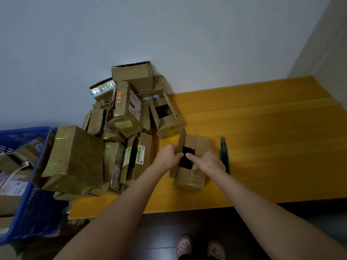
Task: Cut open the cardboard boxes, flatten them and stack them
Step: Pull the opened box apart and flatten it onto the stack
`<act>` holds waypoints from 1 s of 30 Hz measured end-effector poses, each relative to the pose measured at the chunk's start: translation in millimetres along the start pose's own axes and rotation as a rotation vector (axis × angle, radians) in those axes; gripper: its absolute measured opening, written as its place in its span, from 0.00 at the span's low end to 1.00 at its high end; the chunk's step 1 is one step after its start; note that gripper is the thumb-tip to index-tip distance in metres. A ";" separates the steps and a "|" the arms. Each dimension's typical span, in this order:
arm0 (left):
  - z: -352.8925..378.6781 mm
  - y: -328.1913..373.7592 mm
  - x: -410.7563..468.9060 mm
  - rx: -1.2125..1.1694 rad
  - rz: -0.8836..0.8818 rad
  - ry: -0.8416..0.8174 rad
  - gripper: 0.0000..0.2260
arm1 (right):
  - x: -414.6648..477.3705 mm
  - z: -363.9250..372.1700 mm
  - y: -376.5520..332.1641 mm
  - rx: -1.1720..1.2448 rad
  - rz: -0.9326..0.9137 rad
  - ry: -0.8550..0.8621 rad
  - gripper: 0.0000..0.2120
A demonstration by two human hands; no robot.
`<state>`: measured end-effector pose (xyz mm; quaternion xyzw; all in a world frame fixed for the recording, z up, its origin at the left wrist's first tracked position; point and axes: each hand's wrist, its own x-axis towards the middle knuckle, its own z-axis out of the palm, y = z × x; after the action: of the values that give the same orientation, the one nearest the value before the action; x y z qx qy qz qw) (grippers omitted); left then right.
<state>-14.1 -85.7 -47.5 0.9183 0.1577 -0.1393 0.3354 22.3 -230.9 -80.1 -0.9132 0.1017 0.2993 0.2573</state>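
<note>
Box (189,171) sits between both hands (left hand (169,156) grips flap).

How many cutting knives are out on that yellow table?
1. The green utility knife lies on the table, just right of the right hand gripping the small open box. More may be hidden under the box pile.

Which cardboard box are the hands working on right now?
The small box by the green utility knife, apart from the pile; the left hand grips its raised flap, the right hand its other side.
</note>
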 end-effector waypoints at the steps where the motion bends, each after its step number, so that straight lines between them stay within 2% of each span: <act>1: 1.8 2.0 -1.6 0.013 0.020 0.017 0.10 | -2.1 -2.7 -1.9 -0.054 0.036 0.022 0.49; 2: 3.1 4.0 -3.1 0.016 0.038 0.029 0.10 | -3.5 -5.6 -2.4 -0.108 0.064 0.036 0.49; 3: 2.8 5.7 -4.1 0.009 0.051 0.036 0.11 | -4.3 -9.0 -2.3 -0.152 0.074 0.036 0.45; 5: -1.2 7.1 -3.6 -0.025 0.059 0.050 0.11 | -1.9 -15.9 -1.9 -0.142 0.008 -0.006 0.26; 6: -3.8 6.8 -2.8 -0.049 0.052 0.055 0.11 | -0.8 -19.8 -1.4 -0.077 -0.034 -0.037 0.18; 10: -12.1 6.1 2.2 -0.115 0.008 0.068 0.10 | 3.0 -34.1 5.7 0.339 -0.081 -0.111 0.02; 13: -21.8 -4.1 3.4 -0.241 -0.074 0.105 0.09 | 5.5 -39.3 16.8 0.682 -0.038 -0.157 0.06; 17: -32.8 -16.1 -0.7 -0.446 -0.102 -0.008 0.06 | 0.4 -42.5 28.5 0.882 -0.033 -0.273 0.13; 19: -36.4 -13.8 -2.9 -0.515 -0.084 -0.055 0.04 | -0.9 -41.2 30.6 0.909 -0.024 -0.247 0.18; 21: -36.5 -9.8 -4.1 -0.519 -0.061 -0.062 0.04 | -1.1 -41.6 26.5 0.712 -0.078 -0.057 0.23; 24: -32.6 -1.2 -1.6 -0.382 0.007 -0.021 0.06 | -1.8 -45.7 16.0 0.098 -0.164 0.240 0.41; 26: -30.2 8.2 0.0 -0.256 0.066 0.011 0.09 | -2.5 -49.1 8.1 -0.202 -0.232 0.349 0.48; 28: -29.1 18.5 1.2 -0.119 0.130 0.033 0.13 | -2.6 -52.3 0.4 -0.361 -0.259 0.391 0.52; 30: -29.6 27.8 2.0 0.009 0.191 0.057 0.15 | -3.3 -56.2 -4.9 -0.408 -0.262 0.427 0.55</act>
<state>2.8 -86.0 -10.5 0.9343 0.0785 -0.0813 0.3382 49.1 -256.5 -37.4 -0.9934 -0.0272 0.0795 0.0783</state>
